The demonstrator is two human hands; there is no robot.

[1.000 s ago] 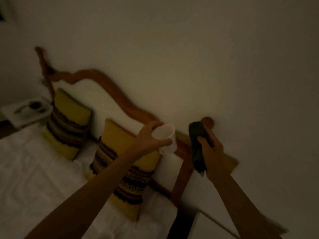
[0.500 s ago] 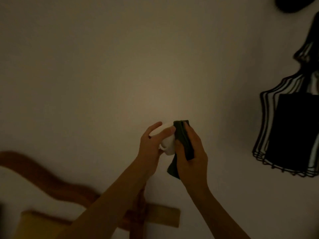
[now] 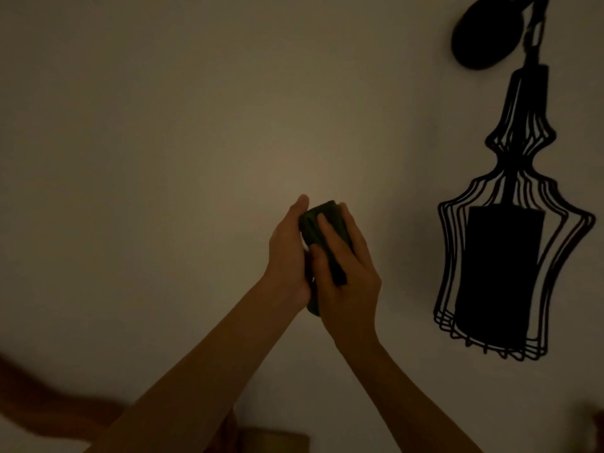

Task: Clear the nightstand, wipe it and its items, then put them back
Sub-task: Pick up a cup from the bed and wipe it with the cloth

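Dim room, both hands raised in front of a pale wall [image 3: 163,142]. Left hand [image 3: 287,256] cupped around the far-left side of a dark green cloth [image 3: 322,223], fingers curled up along it, fingertip showing above the cloth's top edge. Right hand [image 3: 346,273] clasped over the cloth from the near-right side, thumb laid across its front and fingers wrapped round the back. Cloth bundled between the two palms, covering almost all of whatever sits inside. Only small white slivers of a cup [image 3: 306,247] visible between the left palm and the right thumb; rest of the cup hidden under cloth and hands, so exact orientation not discernible. Tail of the cloth hanging just below the grip, between the wrists. Well to the right of the grip, a black wire-cage wall lamp [image 3: 500,273] on its round mount. Far below and left of the grip, a blurred reddish wooden headboard [image 3: 49,416] edge.
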